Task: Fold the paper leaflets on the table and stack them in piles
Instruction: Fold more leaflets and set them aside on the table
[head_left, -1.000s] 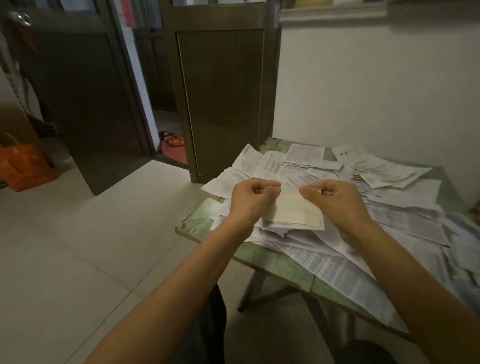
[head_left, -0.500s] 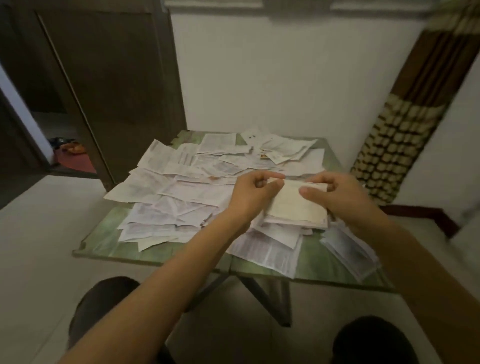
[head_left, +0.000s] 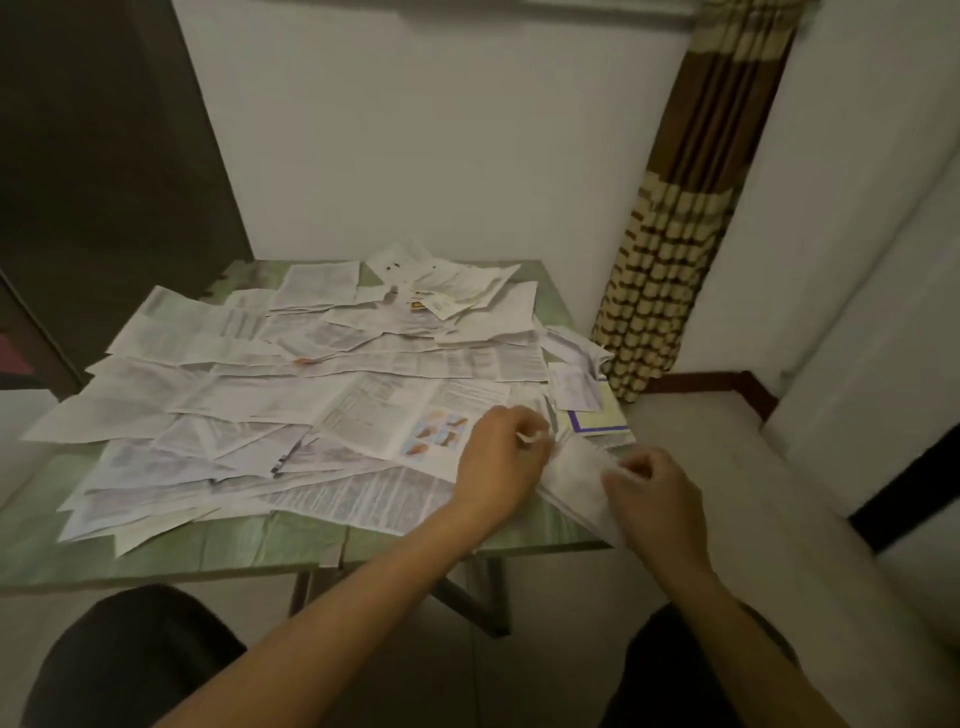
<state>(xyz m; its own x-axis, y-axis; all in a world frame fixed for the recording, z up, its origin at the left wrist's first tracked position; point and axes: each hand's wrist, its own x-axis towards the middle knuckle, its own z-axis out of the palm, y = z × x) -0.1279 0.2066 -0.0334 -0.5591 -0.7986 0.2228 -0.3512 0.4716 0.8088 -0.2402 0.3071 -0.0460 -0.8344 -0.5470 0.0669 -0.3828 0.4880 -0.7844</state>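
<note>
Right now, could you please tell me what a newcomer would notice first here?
A sprawl of loose leaflets covers most of the green table. At its near right corner the left hand and right hand hold one leaflet between them. A brown checked curtain hangs in the corner behind.

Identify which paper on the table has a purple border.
The cream sheet at the table's right edge, beyond the right hand: a purple line frames its near corner; the others are white with grey print.

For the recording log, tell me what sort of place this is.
Probably a room in a home, though not certain: a green-topped table stands against a bare white wall, with a brown patterned curtain in the corner and a dark door at left.
</note>
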